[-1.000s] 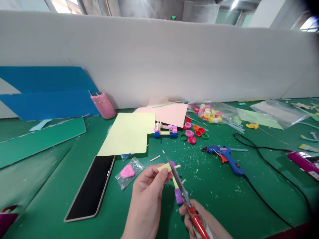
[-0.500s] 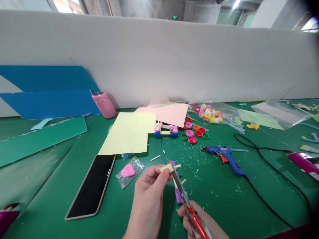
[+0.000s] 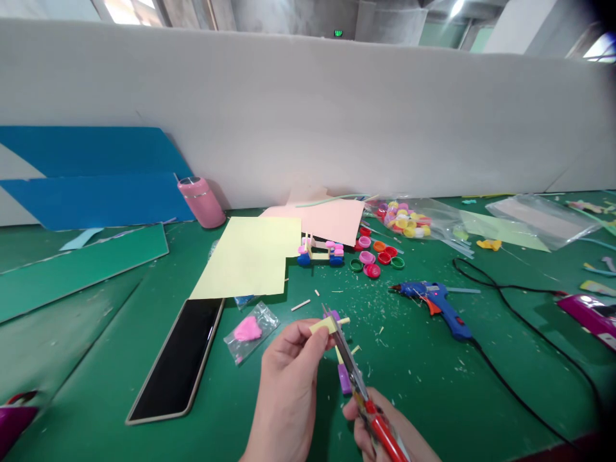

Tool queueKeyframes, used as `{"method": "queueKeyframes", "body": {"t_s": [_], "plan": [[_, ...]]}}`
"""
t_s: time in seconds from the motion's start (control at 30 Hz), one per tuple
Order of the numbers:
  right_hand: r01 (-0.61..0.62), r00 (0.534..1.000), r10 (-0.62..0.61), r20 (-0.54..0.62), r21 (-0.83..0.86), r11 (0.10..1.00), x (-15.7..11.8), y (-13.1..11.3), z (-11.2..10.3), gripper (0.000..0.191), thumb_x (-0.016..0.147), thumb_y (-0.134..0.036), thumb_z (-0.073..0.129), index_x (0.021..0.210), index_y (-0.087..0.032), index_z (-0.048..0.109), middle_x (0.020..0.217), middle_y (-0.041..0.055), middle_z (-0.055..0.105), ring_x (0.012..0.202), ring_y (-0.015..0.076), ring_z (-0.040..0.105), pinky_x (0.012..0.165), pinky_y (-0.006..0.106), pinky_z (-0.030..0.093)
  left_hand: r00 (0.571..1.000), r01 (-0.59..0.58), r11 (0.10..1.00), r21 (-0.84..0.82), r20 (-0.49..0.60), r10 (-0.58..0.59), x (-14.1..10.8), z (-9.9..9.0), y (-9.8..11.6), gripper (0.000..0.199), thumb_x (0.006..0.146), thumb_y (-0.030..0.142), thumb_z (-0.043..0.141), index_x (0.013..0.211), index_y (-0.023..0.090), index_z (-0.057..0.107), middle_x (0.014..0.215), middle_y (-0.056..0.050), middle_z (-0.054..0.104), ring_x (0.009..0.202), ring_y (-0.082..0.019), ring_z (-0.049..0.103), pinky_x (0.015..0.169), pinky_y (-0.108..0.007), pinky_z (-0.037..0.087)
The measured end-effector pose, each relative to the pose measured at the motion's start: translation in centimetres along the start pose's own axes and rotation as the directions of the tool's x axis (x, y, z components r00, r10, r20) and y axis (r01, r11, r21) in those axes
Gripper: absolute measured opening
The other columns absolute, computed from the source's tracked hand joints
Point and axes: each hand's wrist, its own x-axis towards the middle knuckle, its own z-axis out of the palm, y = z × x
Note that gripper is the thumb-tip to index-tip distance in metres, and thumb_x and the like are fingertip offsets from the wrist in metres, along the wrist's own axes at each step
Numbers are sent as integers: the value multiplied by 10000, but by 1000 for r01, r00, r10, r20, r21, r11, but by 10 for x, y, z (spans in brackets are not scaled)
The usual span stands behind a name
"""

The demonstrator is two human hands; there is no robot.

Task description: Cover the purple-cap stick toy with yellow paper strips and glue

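My left hand [image 3: 291,372] pinches a small piece of pale yellow paper [image 3: 321,326] between thumb and fingers. My right hand [image 3: 373,417] is closed round the red handles of a pair of scissors [image 3: 353,375]. Their blades point up and left, across the right end of the paper, and look nearly closed. Behind the blades lies a purple piece [image 3: 344,380] with pale strips, partly covered; another bit of purple shows behind my left fingertips. A small toy-like cart [image 3: 320,251] with blue and pink parts stands farther back.
A blue glue gun [image 3: 436,301] with its cord lies at the right, near colourful bottle caps [image 3: 373,271]. To the left are a phone [image 3: 176,362], a bag of pink clay [image 3: 248,328], yellow paper [image 3: 250,256] and a pink tumbler [image 3: 201,202]. A white partition [image 3: 308,122] stands behind.
Almost nothing differs. Both hands, with the paper and scissors, have stayed in nearly the same place.
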Motion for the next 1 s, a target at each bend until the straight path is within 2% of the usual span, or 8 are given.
{"method": "queueKeyframes", "body": {"t_s": [0.07,0.3,0.47,0.67,1.0], "plan": [[-111,994,110,15,53,992,0,-2,0,335,744,-519,532,678,-193,560,458,-71,406,362,52,441,403,150,365,1000,-3,1000,4,1,3,0,0,-1,110,666,224,689,608,154,628,627,15,609,649,-104,528,639,-198,410],[-149,989,151,-4,153,977,2,3,-3,321,767,-478,521,648,-188,590,448,-55,455,395,64,495,424,153,374,1000,-7,1000,-3,-1,7,-1,-1,1,115,657,220,696,599,150,626,621,16,606,645,-102,527,634,-195,409],[-148,989,148,13,161,976,4,6,-4,318,755,-481,543,641,-188,586,427,-58,432,388,65,479,404,149,348,1000,-4,1000,-2,5,4,0,1,2,115,654,221,699,604,145,628,621,10,609,640,-104,528,632,-201,411],[-135,990,132,40,73,988,2,0,-4,367,731,-548,540,647,-191,563,437,-52,448,380,68,458,388,160,328,1000,-5,1000,1,6,5,1,0,1,110,659,218,694,602,152,628,630,9,619,651,-106,537,644,-200,417],[-81,996,80,30,41,996,-6,-8,-2,379,686,-564,580,668,-188,540,437,-66,436,368,59,433,409,162,352,1000,2,999,47,11,-2,-1,0,2,96,648,224,694,616,147,647,643,-9,627,664,-131,554,658,-230,421]]}}
